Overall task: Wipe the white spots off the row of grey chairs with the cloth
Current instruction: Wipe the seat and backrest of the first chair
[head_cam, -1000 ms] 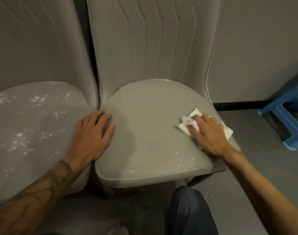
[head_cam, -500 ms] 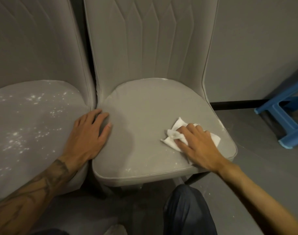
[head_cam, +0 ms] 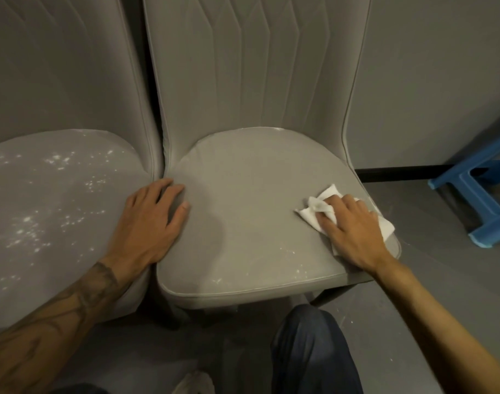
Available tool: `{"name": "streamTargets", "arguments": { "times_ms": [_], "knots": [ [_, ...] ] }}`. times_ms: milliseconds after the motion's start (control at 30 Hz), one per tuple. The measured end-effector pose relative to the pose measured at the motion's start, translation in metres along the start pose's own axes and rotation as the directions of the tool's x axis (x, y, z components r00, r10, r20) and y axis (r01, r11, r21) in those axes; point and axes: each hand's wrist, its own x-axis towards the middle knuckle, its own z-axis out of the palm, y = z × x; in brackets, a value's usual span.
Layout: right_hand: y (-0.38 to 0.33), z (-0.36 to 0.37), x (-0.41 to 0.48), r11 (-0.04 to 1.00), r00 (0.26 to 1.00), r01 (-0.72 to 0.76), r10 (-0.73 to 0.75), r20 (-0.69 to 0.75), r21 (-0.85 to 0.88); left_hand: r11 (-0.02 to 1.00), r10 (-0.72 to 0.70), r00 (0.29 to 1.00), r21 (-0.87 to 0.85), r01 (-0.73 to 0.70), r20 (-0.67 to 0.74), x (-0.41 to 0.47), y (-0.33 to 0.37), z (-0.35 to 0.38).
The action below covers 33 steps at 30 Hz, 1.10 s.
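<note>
Right hand (head_cam: 353, 231), fingers flat, pressing white cloth (head_cam: 314, 211) on grey chair seat (head_cam: 243, 209) near right edge; left hand (head_cam: 149, 223), spread flat, at left edge.

A single head-worn wide-angle camera looks forward and down, close above two padded grey fabric chairs (head_cam: 243, 211).

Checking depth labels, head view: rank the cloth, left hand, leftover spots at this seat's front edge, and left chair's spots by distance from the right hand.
1. cloth: under the right hand, touching it.
2. leftover spots: front edge of the same seat, just left of that hand.
3. left hand: across the seat, at its left edge.
4. left chair's spots: beyond the left hand.
</note>
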Motion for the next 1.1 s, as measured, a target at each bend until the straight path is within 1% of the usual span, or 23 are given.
{"name": "streamTargets", "arguments": {
  "times_ms": [33, 67, 167, 267, 300, 333, 400, 433, 467, 500, 567, 633, 667, 700, 767, 833, 867, 933, 1000, 1067, 1100],
  "knots": [
    [-0.01, 0.004, -0.007, 0.999, 0.999, -0.028, 0.027, -0.032, -0.016, 1.0, -0.003, 1.0, -0.001, 0.003, -0.002, 0.0, 0.0, 0.0],
    [-0.024, 0.012, -0.018, 0.999, 0.998, -0.019, 0.017, -0.053, -0.042, 1.0, -0.005, 1.0, -0.002, 0.005, -0.002, 0.0, -0.001, 0.0],
    [-0.067, 0.036, -0.057, 0.99, 0.992, 0.096, -0.103, -0.066, -0.103, 1.0, -0.009, 1.0, 0.004, 0.009, 0.004, 0.0, 0.001, 0.0],
    [-0.067, 0.033, -0.055, 0.98, 0.984, 0.17, -0.175, -0.039, -0.107, 1.0, -0.019, 1.0, 0.0, 0.019, 0.013, 0.0, 0.002, -0.002],
    [-0.059, 0.029, -0.052, 0.981, 0.986, 0.156, -0.162, -0.044, -0.114, 1.0, -0.017, 1.0, -0.002, 0.018, 0.014, 0.0, 0.003, -0.002],
    [-0.051, 0.025, -0.05, 0.987, 0.991, 0.112, -0.119, -0.06, -0.114, 1.0, -0.014, 1.0, -0.003, 0.014, 0.012, -0.001, 0.003, -0.002],
    [-0.046, 0.023, -0.05, 0.994, 0.993, -0.018, 0.006, -0.114, -0.107, 1.0, -0.013, 1.0, -0.002, 0.013, 0.001, -0.002, 0.003, -0.002],
    [-0.054, 0.026, -0.053, 0.991, 0.99, -0.051, 0.034, -0.14, -0.121, 1.0, -0.011, 1.0, 0.002, 0.011, -0.001, -0.002, 0.002, -0.003],
    [-0.069, 0.032, -0.057, 0.99, 0.988, -0.049, 0.029, -0.149, -0.131, 1.0, -0.009, 1.0, 0.006, 0.009, 0.001, -0.002, 0.003, -0.003],
    [-0.088, 0.04, -0.06, 0.992, 0.99, -0.017, -0.002, -0.145, -0.129, 1.0, -0.01, 1.0, 0.009, 0.01, 0.005, -0.002, 0.003, -0.003],
    [-0.124, 0.054, -0.066, 0.986, 0.987, 0.1, -0.115, -0.109, -0.133, 1.0, -0.013, 1.0, 0.008, 0.013, 0.019, -0.002, 0.004, -0.005],
    [-0.132, 0.058, -0.067, 0.968, 0.972, 0.213, -0.224, -0.077, -0.136, 1.0, -0.015, 1.0, 0.0, 0.015, 0.028, -0.002, 0.004, -0.008],
    [-0.125, 0.055, -0.065, 0.967, 0.969, 0.226, -0.236, -0.079, -0.119, 1.0, -0.012, 0.999, -0.008, 0.012, 0.03, -0.003, 0.004, -0.01],
    [-0.115, 0.052, -0.064, 0.972, 0.972, 0.212, -0.221, -0.085, -0.104, 1.0, -0.004, 0.999, -0.013, 0.005, 0.032, -0.004, 0.003, -0.012],
    [-0.098, 0.045, -0.062, 0.988, 0.985, 0.113, -0.125, -0.121, -0.103, 1.0, 0.024, 0.999, 0.004, -0.024, 0.034, -0.01, 0.0, -0.016],
    [-0.101, 0.048, -0.065, 0.993, 0.986, 0.029, -0.047, -0.158, -0.113, 0.997, 0.071, 0.997, 0.037, -0.072, 0.015, -0.019, -0.005, -0.017],
    [-0.114, 0.052, -0.067, 0.992, 0.986, 0.025, -0.045, -0.163, -0.121, 0.995, 0.09, 0.996, 0.048, -0.09, 0.001, -0.023, -0.006, -0.018],
    [-0.152, 0.064, -0.073, 0.989, 0.985, 0.095, -0.109, -0.13, -0.111, 0.995, 0.085, 0.996, 0.059, -0.084, -0.02, -0.029, -0.007, -0.019],
    [-0.186, 0.075, -0.077, 0.972, 0.97, 0.216, -0.224, -0.093, -0.092, 0.998, 0.046, 0.998, 0.045, -0.045, -0.036, -0.03, -0.006, -0.017],
    [-0.195, 0.076, -0.075, 0.944, 0.945, 0.319, -0.323, -0.045, -0.079, 0.999, 0.015, 0.999, 0.03, -0.014, -0.049, -0.029, -0.003, -0.015],
    [-0.19, 0.073, -0.073, 0.934, 0.936, 0.348, -0.351, -0.028, -0.077, 0.999, 0.009, 0.998, 0.036, -0.007, -0.057, -0.029, -0.003, -0.014]
  ]
}}
